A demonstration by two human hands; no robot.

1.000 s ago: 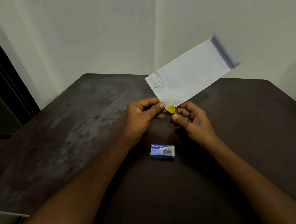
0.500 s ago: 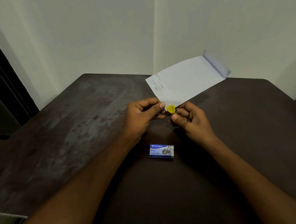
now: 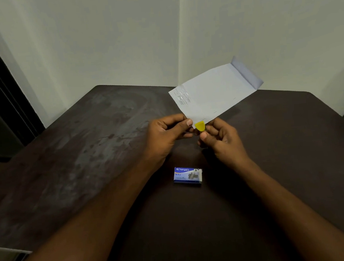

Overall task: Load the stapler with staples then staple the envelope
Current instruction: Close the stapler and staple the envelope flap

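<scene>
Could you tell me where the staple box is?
Head view, centre: the staple box lies on the table, nearer than the left hand and right hand.

Both forearms are showing bare, elbow to wrist, at 7 & 5 o'clock of the frame. Left hand (image 3: 165, 136) & right hand (image 3: 223, 141) are going bare too, approx. 12 o'clock of the arms; L thumbnail is showing short-trimmed.
</scene>
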